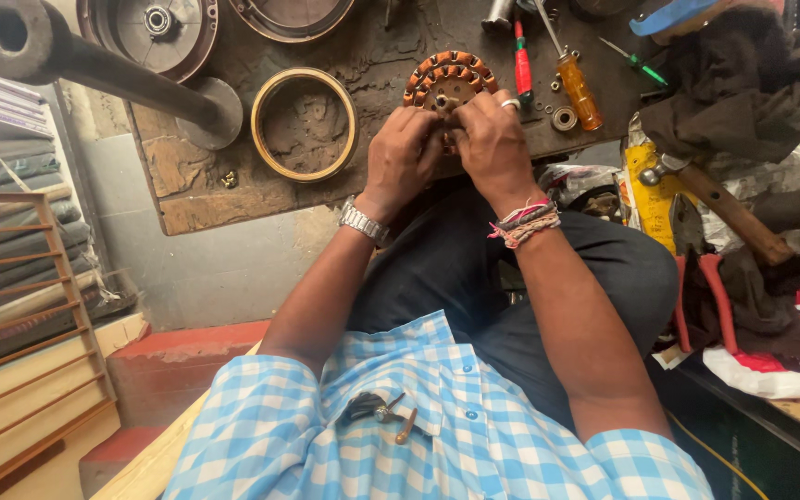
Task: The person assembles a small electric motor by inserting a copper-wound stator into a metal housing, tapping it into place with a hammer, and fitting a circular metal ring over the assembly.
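A round motor stator with copper-coloured coil windings [446,76] lies on a dark, worn wooden board [363,56]. Both my hands are bunched together at its near edge. My left hand [403,153], with a metal watch at the wrist, has its fingers curled against the stator's rim. My right hand [491,139], with a ring and thread bracelets, pinches at the same spot on the winding. What sits between the fingertips is hidden.
A ring-shaped metal housing [305,122] lies left of the stator, a heavy dark shaft [94,65] further left. Screwdrivers with red [522,65] and orange [578,88] handles and a small bearing [564,118] lie right. A hammer [715,199], red-handled pliers [701,278] and rags crowd the right side.
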